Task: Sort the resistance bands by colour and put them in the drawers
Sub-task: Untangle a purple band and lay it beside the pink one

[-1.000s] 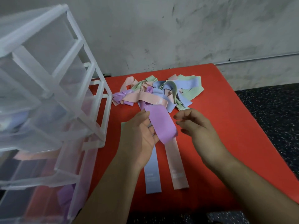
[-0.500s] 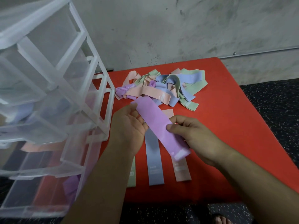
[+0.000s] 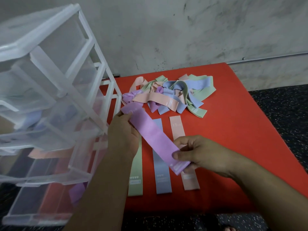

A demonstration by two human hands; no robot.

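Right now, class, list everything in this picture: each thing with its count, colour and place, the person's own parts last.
purple band: one, purple, held flat between both hands above the table.
flat bands: three, green, blue, pink, side by side on the table's near part.
pile of bands: count unclear, pink, green, blue, purple, tangled at the table's far side.
table: one, red, centre.
drawer unit: one, clear with white frame, left.
stored bands: count unclear, blue, pink, purple, seen through separate drawers.
wall: one, grey, behind.
floor: dark speckled, right.
left hand: one, grips the band's far end.
right hand: one, pinches its near end.
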